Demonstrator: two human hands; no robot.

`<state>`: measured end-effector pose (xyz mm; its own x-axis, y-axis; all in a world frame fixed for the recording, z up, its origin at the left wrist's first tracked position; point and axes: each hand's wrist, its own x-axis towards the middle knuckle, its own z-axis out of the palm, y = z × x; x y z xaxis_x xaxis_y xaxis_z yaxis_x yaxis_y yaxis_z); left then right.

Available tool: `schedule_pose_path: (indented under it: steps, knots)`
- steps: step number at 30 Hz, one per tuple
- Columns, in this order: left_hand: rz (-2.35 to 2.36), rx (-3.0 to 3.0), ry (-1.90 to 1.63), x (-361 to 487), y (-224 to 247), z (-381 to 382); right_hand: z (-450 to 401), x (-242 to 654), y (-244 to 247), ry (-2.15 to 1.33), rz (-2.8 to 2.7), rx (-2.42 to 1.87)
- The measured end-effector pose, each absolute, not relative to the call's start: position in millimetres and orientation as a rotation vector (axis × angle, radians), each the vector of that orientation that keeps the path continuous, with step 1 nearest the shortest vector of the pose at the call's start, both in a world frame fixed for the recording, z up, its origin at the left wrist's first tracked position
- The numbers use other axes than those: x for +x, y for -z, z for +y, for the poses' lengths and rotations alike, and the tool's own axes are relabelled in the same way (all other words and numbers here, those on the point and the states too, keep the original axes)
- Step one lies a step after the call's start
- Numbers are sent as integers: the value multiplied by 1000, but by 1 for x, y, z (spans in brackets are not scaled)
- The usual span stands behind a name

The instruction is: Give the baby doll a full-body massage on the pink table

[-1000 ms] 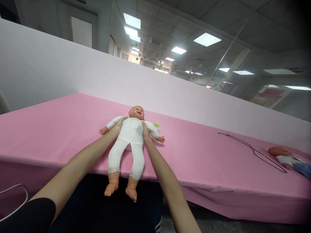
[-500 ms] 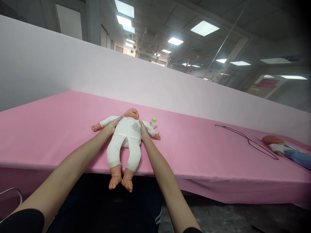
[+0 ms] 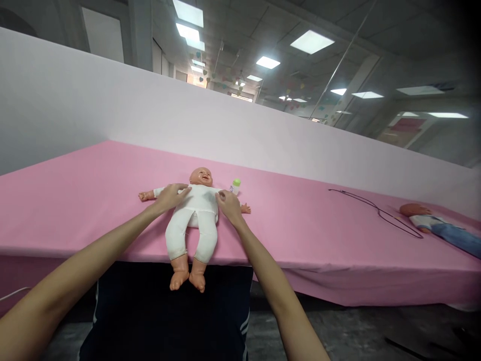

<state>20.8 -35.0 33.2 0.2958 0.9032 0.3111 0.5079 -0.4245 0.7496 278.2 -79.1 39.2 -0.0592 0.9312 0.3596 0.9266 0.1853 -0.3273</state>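
A baby doll [image 3: 201,201] in a white cloth suit lies on its back, head toward the wall and its bare feet past the table's front edge. My left hand [image 3: 172,196] rests over the doll's shoulder and sleeve on the left, fingers loosely stretched toward its chest. At the opposite shoulder is my right hand [image 3: 228,204], its fingers bent but apart, fingertips by the edge of the chest. Both hands partly cover the doll's arms. A small bottle with a green cap [image 3: 236,186] stands just beyond my right hand.
Pink cloth [image 3: 293,225] covers the table, with a white wall panel [image 3: 263,138] behind it. A thin dark cord [image 3: 379,211] lies looped to the right. Beside it is another doll [image 3: 432,223] in blue trousers.
My hands have moved from the doll's sides up onto its shoulders, with the elbows spread wider. The doll's head has tipped, so its face shows more. The view has shifted slightly.
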Motion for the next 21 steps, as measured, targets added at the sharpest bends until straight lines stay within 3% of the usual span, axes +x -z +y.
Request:
schedule_pose_path:
  steps: [3,8,13,17,21]
  knots:
    - [1182,2193,-840,37,-22,-36,-80,282,-33,-17,-2083,-1634]
    - [1485,2383,-511,9,1,-28,-84,309,-14,9,-2094,-1777]
    - [1713,2445,-743,-1,-23,-26,-82,340,-23,87,-2066,-1928]
    - [1155,2123,-1132,59,-63,-23,-65,358,-50,131,-1953,-2008]
    - [727,1365,-984,140,-81,-9,-44,374,-65,150,-1899,-2016]
